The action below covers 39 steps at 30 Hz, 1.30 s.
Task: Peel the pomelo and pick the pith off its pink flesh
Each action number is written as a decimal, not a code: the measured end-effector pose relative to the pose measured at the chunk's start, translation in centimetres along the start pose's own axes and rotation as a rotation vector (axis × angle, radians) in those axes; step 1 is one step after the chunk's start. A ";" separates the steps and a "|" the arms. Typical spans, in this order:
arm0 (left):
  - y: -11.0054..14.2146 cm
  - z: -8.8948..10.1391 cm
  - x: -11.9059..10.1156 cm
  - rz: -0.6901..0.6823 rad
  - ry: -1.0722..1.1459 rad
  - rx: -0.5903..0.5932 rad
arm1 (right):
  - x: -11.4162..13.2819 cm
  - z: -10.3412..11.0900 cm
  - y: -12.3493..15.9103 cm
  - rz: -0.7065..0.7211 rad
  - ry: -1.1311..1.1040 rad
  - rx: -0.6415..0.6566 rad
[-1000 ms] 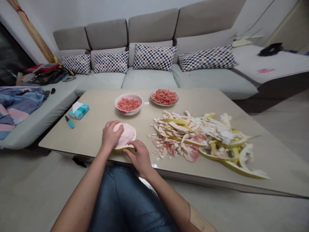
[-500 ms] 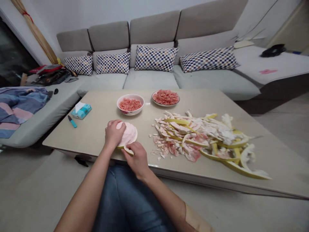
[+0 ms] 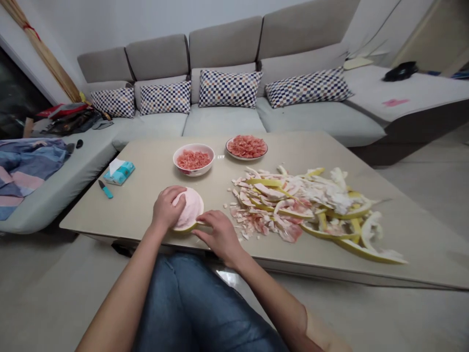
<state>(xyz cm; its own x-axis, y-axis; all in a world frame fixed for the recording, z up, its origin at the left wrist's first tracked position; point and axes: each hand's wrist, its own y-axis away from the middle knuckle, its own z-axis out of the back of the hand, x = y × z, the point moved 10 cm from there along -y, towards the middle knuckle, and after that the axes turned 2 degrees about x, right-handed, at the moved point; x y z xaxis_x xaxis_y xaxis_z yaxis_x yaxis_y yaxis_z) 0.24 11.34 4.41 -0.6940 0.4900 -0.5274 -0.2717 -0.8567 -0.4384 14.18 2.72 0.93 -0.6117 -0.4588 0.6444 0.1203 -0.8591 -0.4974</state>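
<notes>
On the near side of the table lies a partly peeled pomelo [image 3: 190, 209], its pale pink pith facing up and yellow rind along its lower edge. My left hand [image 3: 166, 210] is wrapped over its left side, thumb on top. At the pomelo's right edge, my right hand [image 3: 220, 237] has its thumb and forefinger about a thin bit of pale rind, mostly hidden by the fingers. Beyond them stand a white bowl [image 3: 194, 171] of pink pomelo flesh and a dark-rimmed plate [image 3: 247, 157] heaped with more.
A spread pile of pomelo peel [image 3: 293, 205] and membrane scraps covers the table's right half. At the left are a small blue-handled knife [image 3: 106, 189] and a blue tissue pack [image 3: 120, 173]. A grey sofa [image 3: 224, 120] with checkered cushions runs behind the table [image 3: 146, 156].
My right hand has shifted right relative to the pomelo, and the white-sided rind flap in it is now mostly out of sight. My left hand keeps its hold. The view has turned slightly.
</notes>
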 end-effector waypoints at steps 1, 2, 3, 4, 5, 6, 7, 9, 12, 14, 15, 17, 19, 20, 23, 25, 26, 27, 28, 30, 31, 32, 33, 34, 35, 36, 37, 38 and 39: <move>0.0 0.0 0.1 0.035 -0.014 -0.026 | 0.1 -0.2 0.0 -0.011 0.036 0.004; 0.1 0.0 0.2 0.071 -0.030 -0.049 | 0.2 -0.4 0.1 -0.025 0.071 0.003; 0.1 0.0 0.2 0.102 -0.045 -0.064 | 0.2 -0.5 0.1 -0.040 0.102 -0.004; 0.1 0.0 0.3 0.126 -0.058 -0.077 | 0.1 -0.6 0.1 -0.052 0.126 -0.013; 0.1 0.0 0.4 0.142 -0.069 -0.086 | 0.1 -0.6 0.1 -0.060 0.141 -0.021; 0.1 0.0 0.4 0.149 -0.078 -0.096 | 0.1 -0.7 0.1 -0.065 0.144 -0.030; 0.1 0.1 0.3 0.149 -0.085 -0.105 | 0.0 -0.8 0.1 -0.068 0.137 -0.038; 0.0 0.2 0.3 0.139 -0.095 -0.119 | -0.1 -1.1 0.2 -0.068 0.099 -0.050; -0.2 0.1 0.3 0.121 -0.101 -0.111 | 0.1 -1.7 0.3 -0.052 0.042 -0.048; -0.4 0.1 0.3 0.109 -0.113 -0.102 | 0.3 -2.0 0.5 -0.038 0.034 -0.036; -0.4 0.1 0.2 0.101 -0.121 -0.098 | 0.4 -2.1 0.6 -0.036 0.043 -0.030; -0.4 0.1 0.2 0.092 -0.135 -0.089 | 0.7 -2.0 0.9 -0.031 0.090 -0.018; -0.3 0.1 0.2 0.098 -0.154 -0.081 | 1.2 -2.0 1.1 -0.018 0.175 -0.004; -0.2 0.1 0.3 0.107 -0.167 -0.076 | 1.4 -2.0 1.1 -0.015 0.220 0.001; -0.2 0.2 0.3 0.135 -0.208 -0.070 | 1.8 -2.2 1.0 -0.039 0.304 0.000; -0.3 0.1 0.2 0.149 -0.227 -0.065 | 1.8 -2.5 0.9 -0.063 0.291 0.003; -0.4 0.0 0.2 0.156 -0.233 -0.060 | 1.8 -2.8 0.8 -0.066 0.266 0.010; -0.4 -0.1 0.2 0.165 -0.239 -0.055 | 1.8 -3.0 0.7 -0.064 0.236 0.019; -0.5 -0.2 0.2 0.175 -0.244 -0.049 | 1.8 -3.1 0.7 -0.058 0.206 0.029; -0.6 -0.3 0.3 0.198 -0.259 -0.033 | 1.5 -3.0 0.7 -0.047 0.162 0.042; -0.5 -0.2 0.4 0.212 -0.269 -0.022 | 1.3 -2.7 0.6 -0.042 0.152 0.046; -0.5 -0.2 0.5 0.226 -0.278 -0.004 | 1.1 -2.2 0.5 -0.036 0.149 0.051; -0.4 -0.1 0.7 0.241 -0.285 0.021 | 0.7 -1.7 0.3 -0.030 0.152 0.057; -0.3 0.0 0.9 0.257 -0.289 0.053 | 0.3 -1.1 0.1 -0.024 0.159 0.065; -0.1 0.0 1.2 0.276 -0.293 0.088 | -0.1 -0.5 -0.2 -0.021 0.171 0.075; 0.2 0.1 1.4 0.292 -0.295 0.120 | -0.6 0.0 -0.6 -0.024 0.183 0.085; 0.4 0.2 1.7 0.305 -0.300 0.142 | -1.1 0.5 -0.9 -0.032 0.189 0.097; 0.7 0.3 1.8 0.300 -0.304 0.149 | -1.6 0.9 -1.2 -0.039 0.180 0.110; 0.8 0.4 1.5 0.261 -0.298 0.135 | -2.0 1.0 -1.4 -0.041 0.152 0.124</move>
<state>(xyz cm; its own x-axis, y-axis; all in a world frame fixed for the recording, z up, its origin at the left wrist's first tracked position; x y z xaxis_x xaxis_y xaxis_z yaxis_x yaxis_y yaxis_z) -1.29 11.36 3.56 -0.9082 0.2031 -0.3660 -0.1327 -0.9690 -0.2082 15.99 4.58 0.94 -0.7279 -0.3914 0.5630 0.1825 -0.9020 -0.3912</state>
